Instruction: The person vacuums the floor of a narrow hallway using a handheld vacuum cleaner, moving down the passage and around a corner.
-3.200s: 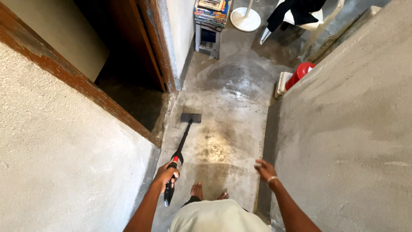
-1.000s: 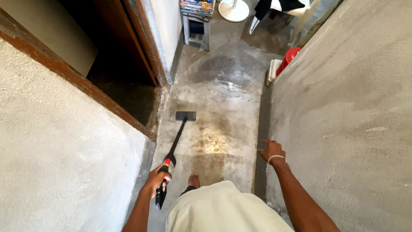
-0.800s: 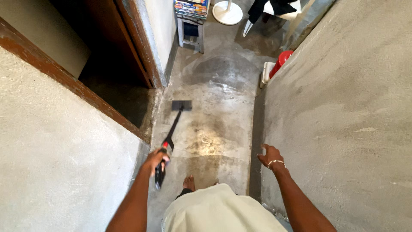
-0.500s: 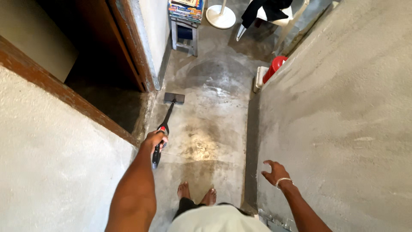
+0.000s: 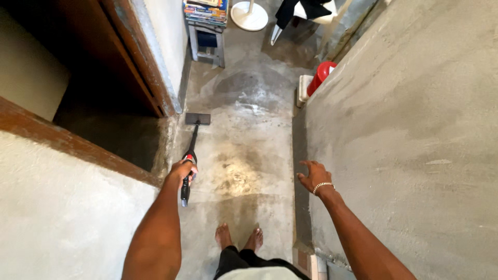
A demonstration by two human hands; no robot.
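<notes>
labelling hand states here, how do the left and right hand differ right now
The left hand is closed around the black and red handle of the floor tool; the right hand holds nothing, fingers spread. The left hand is out over the floor near the doorway; the right hand is by the grey wall, though contact cannot be told. Only the right wrist wears a bracelet. Both are bare.

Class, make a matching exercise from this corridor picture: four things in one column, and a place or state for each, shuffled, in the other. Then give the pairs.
Things:
1. left hand
2. right hand
3. mop head
4. red container

Places or states:
A. flat on the floor by the doorway
B. open, holding nothing
C. against the right wall, farther along
D. closed around the mop handle

Pairs: 1-D, 2-B, 3-A, 4-C
</notes>
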